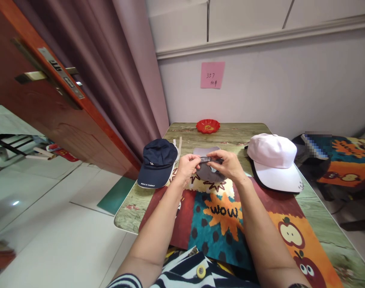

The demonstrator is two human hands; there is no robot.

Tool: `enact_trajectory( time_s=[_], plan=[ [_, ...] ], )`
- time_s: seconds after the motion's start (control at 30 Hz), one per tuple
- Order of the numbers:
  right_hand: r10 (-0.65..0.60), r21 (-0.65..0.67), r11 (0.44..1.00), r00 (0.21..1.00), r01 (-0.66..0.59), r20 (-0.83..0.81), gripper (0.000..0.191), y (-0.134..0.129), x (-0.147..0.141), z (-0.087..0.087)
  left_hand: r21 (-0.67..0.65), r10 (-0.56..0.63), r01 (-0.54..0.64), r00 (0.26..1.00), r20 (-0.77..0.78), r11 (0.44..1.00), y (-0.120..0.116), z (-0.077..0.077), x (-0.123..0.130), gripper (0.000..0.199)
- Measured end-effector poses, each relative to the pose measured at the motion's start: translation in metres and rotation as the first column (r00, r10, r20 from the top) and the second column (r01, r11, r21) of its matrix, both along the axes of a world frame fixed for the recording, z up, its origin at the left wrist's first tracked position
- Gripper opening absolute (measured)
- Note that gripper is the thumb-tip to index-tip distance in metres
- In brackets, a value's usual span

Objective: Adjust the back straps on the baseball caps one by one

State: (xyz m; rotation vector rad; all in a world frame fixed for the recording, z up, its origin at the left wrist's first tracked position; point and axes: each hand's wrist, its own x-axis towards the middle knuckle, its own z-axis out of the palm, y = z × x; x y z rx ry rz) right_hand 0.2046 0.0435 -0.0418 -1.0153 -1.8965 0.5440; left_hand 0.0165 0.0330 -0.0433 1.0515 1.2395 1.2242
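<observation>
A grey cap point(204, 172) lies at the middle of the table, on the upper part of a colourful mat, with its brim pointing away from me. My left hand point(187, 167) pinches one end of the cap's dark strap. On the strap's other side, my right hand point(227, 162) grips it between thumb and fingers. A navy cap point(159, 158) with white straps sits to the left of my hands. To their right rests a white cap point(272, 154), with something black under it.
The wooden table point(130, 210) carries the printed mat point(197, 224). A red scalloped dish point(208, 126) stands at its far edge. A door point(89, 120) and curtain point(140, 60) are at the left; a pink note point(212, 75) is on the wall.
</observation>
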Motion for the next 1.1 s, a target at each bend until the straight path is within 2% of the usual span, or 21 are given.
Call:
enact_trajectory(
  time_s=[0.13, 0.43, 0.5, 0.57, 0.63, 0.7, 0.8, 0.9, 1.1],
  plan=[
    [0.005, 0.014, 1.000, 0.999, -0.006, 0.035, 0.022, 0.001, 0.000, -0.002, 0.017, 0.050, -0.049, 0.995, -0.082, 0.999, 0.001, -0.004, -0.002, 0.016],
    [-0.053, 0.044, 0.998, 0.990, 0.048, 0.130, 0.022, 0.000, -0.002, 0.000, 0.165, 0.174, -0.133, 0.948, -0.268, 0.977, 0.005, -0.009, 0.003, 0.012],
    [-0.041, 0.034, 0.999, 0.993, 0.037, 0.108, 0.022, 0.000, -0.002, -0.001, 0.135, 0.109, -0.078, 0.965, -0.237, 0.988, 0.003, -0.007, 0.003, 0.016],
    [-0.030, 0.027, 0.999, 0.997, 0.028, 0.077, 0.022, 0.000, -0.002, -0.001, 0.072, -0.025, 0.038, 0.984, -0.174, 0.997, 0.000, -0.004, 0.004, 0.024],
    [-0.019, 0.026, 1.000, 0.998, 0.018, 0.054, 0.022, 0.000, -0.002, -0.001, 0.019, -0.161, 0.164, 0.980, -0.117, 0.986, -0.002, -0.002, 0.005, 0.035],
    [-0.009, 0.029, 1.000, 0.999, 0.008, 0.046, 0.022, 0.000, -0.002, 0.000, 0.004, -0.245, 0.246, 0.966, -0.082, 0.969, -0.002, 0.000, 0.005, 0.044],
    [0.016, 0.017, 1.000, 1.000, -0.016, 0.021, 0.027, 0.000, -0.001, -0.001, 0.026, -0.277, 0.279, 0.960, -0.047, 0.960, 0.000, 0.001, 0.005, 0.049],
    [0.004, -0.022, 1.000, 1.000, -0.003, 0.020, 0.031, 0.001, 0.001, -0.002, 0.022, -0.277, 0.279, 0.959, -0.056, 0.960, 0.004, -0.001, 0.003, 0.045],
    [-0.009, -0.118, 0.993, 0.994, 0.021, 0.108, 0.025, 0.002, 0.005, -0.001, -0.019, -0.260, 0.259, 0.961, -0.089, 0.966, 0.008, -0.005, -0.002, 0.041]
  ],
)
